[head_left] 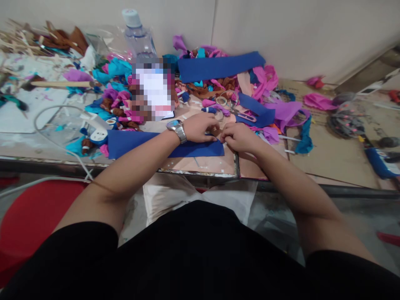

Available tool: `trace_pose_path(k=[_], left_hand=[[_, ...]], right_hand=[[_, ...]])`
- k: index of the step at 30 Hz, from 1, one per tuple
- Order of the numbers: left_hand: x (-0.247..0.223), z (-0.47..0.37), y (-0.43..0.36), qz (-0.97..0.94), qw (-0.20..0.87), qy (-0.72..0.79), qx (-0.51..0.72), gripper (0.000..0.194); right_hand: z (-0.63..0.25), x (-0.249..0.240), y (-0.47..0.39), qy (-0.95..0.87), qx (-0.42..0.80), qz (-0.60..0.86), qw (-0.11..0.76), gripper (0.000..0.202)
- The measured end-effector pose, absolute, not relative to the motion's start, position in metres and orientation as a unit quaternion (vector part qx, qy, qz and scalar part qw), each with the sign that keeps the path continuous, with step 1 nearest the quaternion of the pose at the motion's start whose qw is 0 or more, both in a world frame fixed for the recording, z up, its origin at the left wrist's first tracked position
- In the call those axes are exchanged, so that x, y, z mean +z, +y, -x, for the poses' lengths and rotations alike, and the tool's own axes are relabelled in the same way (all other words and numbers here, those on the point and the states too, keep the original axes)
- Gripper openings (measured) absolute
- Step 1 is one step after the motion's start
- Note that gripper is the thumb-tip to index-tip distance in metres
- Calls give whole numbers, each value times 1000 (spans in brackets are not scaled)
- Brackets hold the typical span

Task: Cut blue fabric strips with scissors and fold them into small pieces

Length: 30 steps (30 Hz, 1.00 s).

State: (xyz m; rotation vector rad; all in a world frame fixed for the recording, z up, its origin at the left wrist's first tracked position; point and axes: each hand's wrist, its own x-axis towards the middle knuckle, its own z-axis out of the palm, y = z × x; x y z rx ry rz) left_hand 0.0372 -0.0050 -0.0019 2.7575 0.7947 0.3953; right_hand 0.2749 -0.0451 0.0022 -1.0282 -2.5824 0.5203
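A long blue strip (140, 143) lies flat near the table's front edge. My left hand (201, 128), with a metal watch on its wrist, rests over the strip's right part, its thumb and fingers apart and nothing seen between them. Close by on the right, my right hand (237, 136) is closed, fingertips pinched at the strip's right end; what they hold is too small to make out. Beyond my hands lie scissors (245, 115) on a second blue piece (258, 110). Another blue strip (218, 66) rests on the pile at the back.
Pink, purple, teal and brown scraps (120, 100) crowd the table. A phone (156, 93) and a bottle (139, 39) stand behind, a hammer (62, 84) lies left, and a white cable (56, 141) crosses the front edge above a red stool (40, 212).
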Motion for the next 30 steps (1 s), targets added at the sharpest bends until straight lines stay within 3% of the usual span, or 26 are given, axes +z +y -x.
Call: trace_pose_path(k=[18, 30], left_hand=[[-2, -38, -8, -940, 131, 282, 140, 50], [-5, -37, -7, -938, 136, 275, 160, 58]], right_hand=[[-272, -10, -43, -910, 168, 337, 173, 36], [-268, -7, -47, -912, 159, 344, 160, 25]])
